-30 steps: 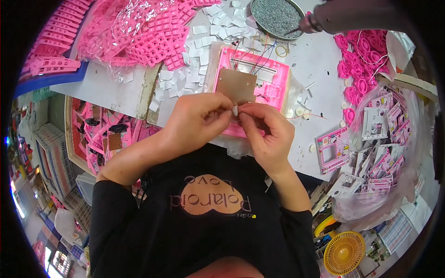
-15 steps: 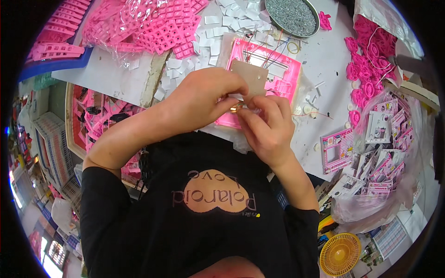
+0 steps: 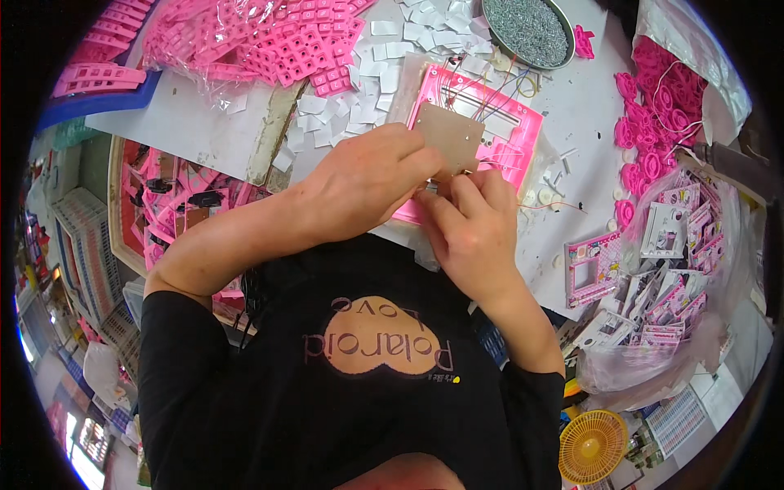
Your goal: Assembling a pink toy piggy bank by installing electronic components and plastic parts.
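A pink plastic housing (image 3: pixel 529 131) lies on the table in front of me, with thin wires (image 3: pixel 445 88) running across its far part. Over its middle is a flat brown board (image 3: pixel 451 137). My left hand (image 3: pixel 376 175) reaches in from the left, fingers closed and pointing down at the board's near edge. Beside it, my right hand (image 3: pixel 474 229) has thumb and fingers pinched together at the same spot. The fingertips of both hands almost meet. Whatever they grip there is hidden behind the fingers.
White paper pieces (image 3: pixel 380 77) and pink key parts (image 3: pixel 310 49) lie beyond my left hand. A round tray of small metal pieces (image 3: pixel 531 33) stands at the back. Rightward are pink parts (image 3: pixel 645 122), a printed frame (image 3: pixel 594 269) and a plastic bag of printed panels (image 3: pixel 678 269).
A small gold-coloured piece that showed between my fingertips is now covered by them. My left fingers have come lower and nearer to the right ones. The view has shifted slightly.
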`<state>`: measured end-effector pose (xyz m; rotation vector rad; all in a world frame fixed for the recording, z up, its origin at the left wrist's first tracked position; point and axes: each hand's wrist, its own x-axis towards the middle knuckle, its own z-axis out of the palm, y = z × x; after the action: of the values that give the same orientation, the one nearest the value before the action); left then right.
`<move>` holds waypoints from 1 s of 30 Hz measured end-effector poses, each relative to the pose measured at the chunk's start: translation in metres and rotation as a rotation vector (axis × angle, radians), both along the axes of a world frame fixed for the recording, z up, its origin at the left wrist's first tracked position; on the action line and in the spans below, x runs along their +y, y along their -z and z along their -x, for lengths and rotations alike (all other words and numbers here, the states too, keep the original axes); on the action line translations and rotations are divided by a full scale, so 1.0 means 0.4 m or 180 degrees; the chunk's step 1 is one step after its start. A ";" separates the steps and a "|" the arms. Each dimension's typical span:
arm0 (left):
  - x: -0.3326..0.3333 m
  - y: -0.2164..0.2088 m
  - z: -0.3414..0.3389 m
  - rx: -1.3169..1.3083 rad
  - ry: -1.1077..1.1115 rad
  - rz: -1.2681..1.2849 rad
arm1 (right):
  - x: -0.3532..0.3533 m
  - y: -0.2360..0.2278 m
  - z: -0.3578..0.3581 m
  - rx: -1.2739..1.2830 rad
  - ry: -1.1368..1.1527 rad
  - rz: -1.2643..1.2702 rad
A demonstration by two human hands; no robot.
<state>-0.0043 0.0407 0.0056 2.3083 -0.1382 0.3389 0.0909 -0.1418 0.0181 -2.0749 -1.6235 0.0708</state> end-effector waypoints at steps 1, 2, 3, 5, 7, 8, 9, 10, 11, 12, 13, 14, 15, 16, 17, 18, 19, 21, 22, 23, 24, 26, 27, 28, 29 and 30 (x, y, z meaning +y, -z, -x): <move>-0.001 0.005 -0.001 -0.0011 -0.0016 -0.0023 | -0.008 -0.007 0.004 -0.0050 -0.0032 0.0142; -0.002 0.002 -0.003 -0.0022 -0.0033 -0.0046 | -0.012 -0.013 0.005 -0.0100 -0.0066 0.0285; 0.003 -0.009 -0.006 0.0659 -0.0249 0.0592 | -0.014 -0.020 0.001 0.0023 -0.0106 0.0367; 0.020 -0.066 -0.024 0.2007 -0.0672 0.1856 | -0.017 -0.040 -0.011 0.0256 -0.0183 0.0517; 0.031 -0.021 -0.005 0.0628 -0.1305 0.1248 | -0.023 -0.036 -0.012 0.0369 -0.0301 0.0467; 0.040 -0.003 0.004 -0.0050 -0.1578 0.0935 | -0.027 -0.031 -0.013 0.0434 -0.0339 0.0453; 0.049 -0.008 0.020 -0.0041 -0.1389 0.0545 | -0.028 -0.028 -0.013 0.0409 -0.0294 0.0430; 0.053 -0.023 0.041 -0.0022 -0.1171 0.0172 | -0.032 -0.025 -0.008 0.0395 -0.0221 0.0422; 0.052 -0.036 0.066 -0.0006 -0.0968 -0.0214 | -0.033 -0.021 -0.004 0.0380 -0.0169 0.0402; 0.043 -0.037 0.088 0.0344 -0.0644 -0.0286 | -0.036 -0.014 0.002 0.0388 -0.0135 0.0354; 0.043 -0.039 0.103 0.0578 -0.0482 0.0022 | -0.036 -0.009 0.004 0.0381 -0.0124 0.0297; 0.046 -0.039 0.115 0.0809 -0.0314 0.0333 | -0.035 -0.008 0.004 0.0375 -0.0110 0.0241; 0.046 -0.041 0.120 0.1039 -0.0141 0.0644 | -0.033 -0.010 -0.001 0.0401 -0.0135 0.0220; 0.047 -0.062 0.115 0.1334 -0.0638 0.1565 | -0.032 -0.012 -0.006 0.0430 -0.0165 0.0202; 0.060 -0.037 0.108 0.0994 -0.0763 0.2488 | -0.031 -0.014 -0.008 0.0459 -0.0192 0.0185; 0.083 -0.047 0.087 0.1260 -0.0820 0.2870 | -0.028 -0.015 -0.004 0.0392 -0.0159 0.0190; 0.101 -0.060 0.063 0.1520 -0.0875 0.3246 | -0.022 -0.017 0.000 0.0319 -0.0128 0.0189; 0.110 -0.044 0.033 0.1559 -0.0586 0.3758 | -0.014 -0.020 0.003 0.0223 -0.0075 0.0204; 0.108 -0.038 0.021 0.1596 -0.0418 0.4014 | -0.016 -0.015 0.006 0.0207 -0.0011 0.0226; 0.104 -0.037 0.013 0.1556 -0.0321 0.4211 | -0.018 -0.012 0.009 0.0191 0.0050 0.0248; 0.100 -0.037 0.007 0.1513 -0.0225 0.4407 | -0.018 -0.010 0.013 0.0146 0.0052 0.0261; 0.091 -0.039 -0.004 0.1396 -0.0141 0.4439 | -0.016 -0.009 0.019 0.0052 0.0076 0.0299; 0.081 -0.045 -0.003 0.1316 -0.0170 0.4273 | -0.015 -0.012 0.021 0.0002 0.0064 0.0384; 0.075 -0.046 0.000 0.1244 -0.0209 0.4110 | -0.015 -0.016 0.023 -0.0037 0.0046 0.0470; 0.077 -0.040 0.003 0.1254 -0.0243 0.3973 | -0.014 -0.020 0.024 -0.0076 0.0027 0.0556; 0.080 -0.029 0.008 0.1264 -0.0277 0.3836 | -0.012 -0.021 0.023 -0.0091 -0.0009 0.0602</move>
<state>-0.0073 0.0729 0.0173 1.1407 0.2987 -0.0311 0.0817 -0.1466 0.0265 -2.2231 -1.6944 0.2040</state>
